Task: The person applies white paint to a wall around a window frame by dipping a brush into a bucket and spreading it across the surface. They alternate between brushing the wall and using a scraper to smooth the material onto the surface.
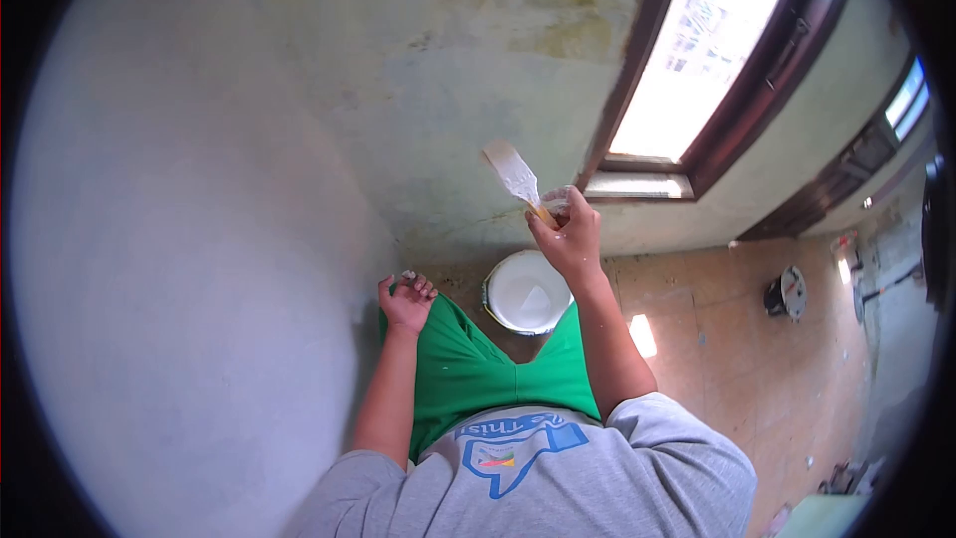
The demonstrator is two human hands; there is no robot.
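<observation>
Under the window's lower corner: the brush (514,172) stands with its white-loaded head tilted up and to the left, lying on or just off the wall (468,60); contact itself is too fine to make out.
Right hand: the right hand (570,234) is raised, its fingers (583,211) clenched round the brush's orange handle, with something pale and blurred tucked in the same grip.
Left hand: the left hand (406,301) rests low on the green shorts (468,369) at the knee, fingers bent inward, no tool in it.
Stroke, as I judge it: lay the flat of the head to the wall, not its edge, and press lightly so the load spreads without running down.
Edge care: the dark window frame (637,50) is just beside the brush, so I would slow there and draw away from the wood.
Bucket: the white bucket (491,291) sits on the floor (717,339) between the knees, right under the raised hand, so drips would likely fall in it; wiping the head on its rim should limit them.
Balance: with the left hand braced on the knee, a short reach looks steadier than stretching.
</observation>
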